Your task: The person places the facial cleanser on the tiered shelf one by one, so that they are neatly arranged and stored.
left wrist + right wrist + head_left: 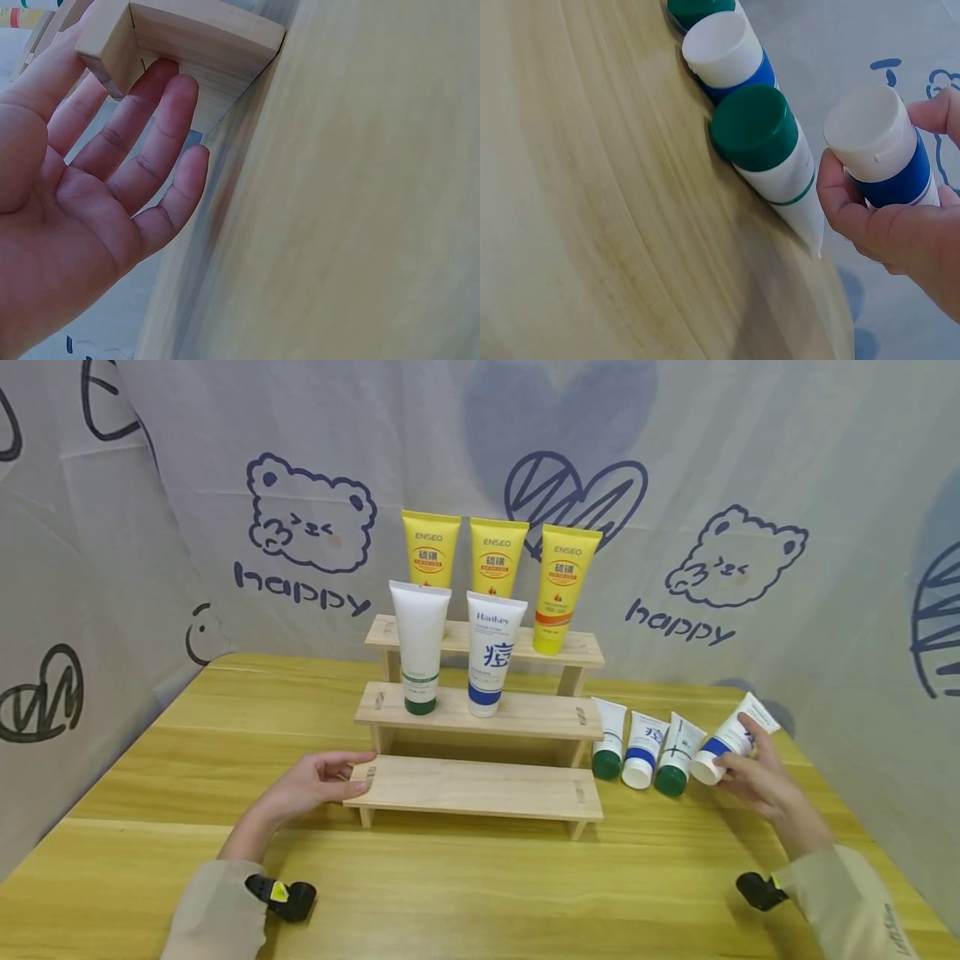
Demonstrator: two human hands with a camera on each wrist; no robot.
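Note:
My right hand (761, 781) grips a white squeeze tube (737, 739) with a blue band and white cap, held tilted at the right of the table. In the right wrist view, thumb and fingers lie around the tube (892, 180) below its cap. My left hand (311, 785) holds the left end of the lowest step of a wooden tiered stand (480, 787). In the left wrist view its fingers (161, 142) bend beneath the board. Beside the held tube lie a green-capped tube (678, 756), a blue-banded tube (645, 750) and another green-capped tube (609, 739).
Three yellow tubes (566, 585) stand on the top step. On the middle step stand a green-capped white tube (420, 647) and a blue-banded white tube (493, 656). A patterned cloth (450, 435) hangs behind the wooden table (420, 893).

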